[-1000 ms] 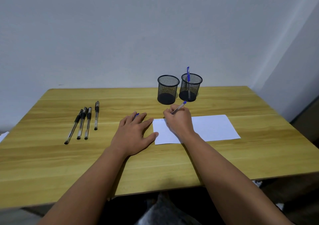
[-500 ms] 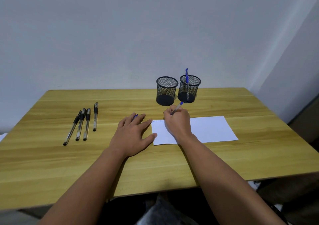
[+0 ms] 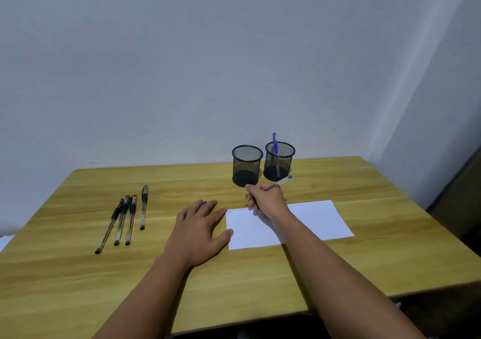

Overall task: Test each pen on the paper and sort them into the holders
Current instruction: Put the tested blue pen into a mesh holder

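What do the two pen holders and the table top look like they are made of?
The left pen holder and the right pen holder look like black metal mesh with a matt finish: fine perforations let light through the walls, and the base is solid and dark. The table top looks like light wood or a wood-grain laminate, smooth with a slight sheen; which one cannot be told.

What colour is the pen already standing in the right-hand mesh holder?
Blue: the pen in the black holder has a blue cap, seen in the head view.

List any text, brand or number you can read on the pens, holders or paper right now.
None can be read.
Four black pens: any barrel print is too small and blurred.
Paper: faint marks along the far edge, not legible as words.
Mesh holders: no labels visible.
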A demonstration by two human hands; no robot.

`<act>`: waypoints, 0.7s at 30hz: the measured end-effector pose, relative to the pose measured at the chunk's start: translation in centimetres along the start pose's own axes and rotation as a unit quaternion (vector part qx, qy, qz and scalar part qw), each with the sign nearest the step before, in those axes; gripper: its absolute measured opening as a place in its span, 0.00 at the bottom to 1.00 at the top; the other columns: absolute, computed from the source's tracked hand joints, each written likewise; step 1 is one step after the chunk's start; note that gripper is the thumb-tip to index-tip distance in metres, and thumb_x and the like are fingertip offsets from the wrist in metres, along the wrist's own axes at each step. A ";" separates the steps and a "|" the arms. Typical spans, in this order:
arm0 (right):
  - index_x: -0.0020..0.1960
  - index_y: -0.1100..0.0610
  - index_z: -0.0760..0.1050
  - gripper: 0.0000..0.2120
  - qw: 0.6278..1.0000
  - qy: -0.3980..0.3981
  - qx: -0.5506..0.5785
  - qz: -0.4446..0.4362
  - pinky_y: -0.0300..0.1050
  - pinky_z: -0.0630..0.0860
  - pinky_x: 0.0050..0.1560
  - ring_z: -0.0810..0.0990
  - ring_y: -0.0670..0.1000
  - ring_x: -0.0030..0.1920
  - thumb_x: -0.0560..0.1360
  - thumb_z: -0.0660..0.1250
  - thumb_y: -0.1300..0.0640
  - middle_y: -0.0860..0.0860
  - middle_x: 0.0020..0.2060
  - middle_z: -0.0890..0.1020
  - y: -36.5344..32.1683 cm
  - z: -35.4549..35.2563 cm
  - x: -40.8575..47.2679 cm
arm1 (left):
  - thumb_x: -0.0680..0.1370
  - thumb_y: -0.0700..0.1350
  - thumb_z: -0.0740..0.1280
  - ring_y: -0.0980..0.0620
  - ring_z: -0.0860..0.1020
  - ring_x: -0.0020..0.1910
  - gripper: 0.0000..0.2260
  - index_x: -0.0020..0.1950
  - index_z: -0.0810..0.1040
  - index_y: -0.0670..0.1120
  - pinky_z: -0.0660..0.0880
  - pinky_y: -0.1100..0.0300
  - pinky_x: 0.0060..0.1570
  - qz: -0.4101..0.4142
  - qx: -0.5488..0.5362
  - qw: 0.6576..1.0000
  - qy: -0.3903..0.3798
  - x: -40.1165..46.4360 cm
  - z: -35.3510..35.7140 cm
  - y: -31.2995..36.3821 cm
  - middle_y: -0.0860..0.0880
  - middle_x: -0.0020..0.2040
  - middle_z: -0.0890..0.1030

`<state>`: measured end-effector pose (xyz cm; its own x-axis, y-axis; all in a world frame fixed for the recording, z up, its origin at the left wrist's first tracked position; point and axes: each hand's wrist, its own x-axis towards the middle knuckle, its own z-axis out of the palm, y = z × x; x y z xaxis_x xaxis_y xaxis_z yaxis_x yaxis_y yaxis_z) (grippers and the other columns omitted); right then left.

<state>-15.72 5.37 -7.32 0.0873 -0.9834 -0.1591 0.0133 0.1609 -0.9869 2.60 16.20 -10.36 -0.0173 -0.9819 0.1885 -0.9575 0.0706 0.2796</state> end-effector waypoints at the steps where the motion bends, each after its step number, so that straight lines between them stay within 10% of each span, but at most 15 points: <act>1: 0.37 0.59 0.73 0.18 1.000 -0.009 0.023 0.003 0.38 0.67 0.24 0.72 0.46 0.23 0.83 0.73 0.57 0.53 0.26 0.75 -0.7 0.0 -0.2 | 0.76 0.71 0.54 0.51 0.53 0.81 0.31 0.77 0.65 0.63 0.52 0.50 0.77 0.001 -0.001 1.000 0.003 0.0 -0.1 0.0 0.58 0.81 0.62; 6: 0.34 0.56 0.67 0.23 0.996 0.025 0.039 -0.072 0.33 0.63 0.22 0.63 0.43 0.20 0.81 0.75 0.54 0.47 0.22 0.67 -3.3 -0.6 -1.4 | 0.75 0.72 0.57 0.51 0.54 0.81 0.31 0.77 0.66 0.63 0.54 0.49 0.77 0.002 -0.046 0.999 0.011 0.2 -0.4 0.1 0.59 0.80 0.63; 11: 0.49 0.57 0.85 0.19 0.997 -0.039 0.064 -0.002 0.36 0.71 0.25 0.79 0.47 0.26 0.86 0.65 0.44 0.53 0.37 0.86 -3.4 -0.8 -2.1 | 0.76 0.59 0.63 0.46 0.74 0.65 0.19 0.63 0.81 0.55 0.68 0.45 0.62 -0.099 -0.042 0.976 0.191 0.4 -0.4 -0.7 0.53 0.64 0.80; 21: 0.55 0.64 0.84 0.09 0.995 -0.091 0.024 -0.010 0.44 0.71 0.30 0.80 0.51 0.34 0.82 0.73 0.58 0.63 0.46 0.89 -0.9 -0.7 -2.8 | 0.80 0.55 0.67 0.52 0.75 0.58 0.08 0.55 0.84 0.58 0.62 0.47 0.63 -0.191 -0.115 0.959 0.177 0.6 -0.8 -1.2 0.58 0.52 0.82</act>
<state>-16.69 7.94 -5.97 0.2657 -0.9556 -0.1277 0.0647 0.1499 -0.9866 3.93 15.66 -9.81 0.4587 -0.8260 0.3275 -0.7857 -0.2049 0.5836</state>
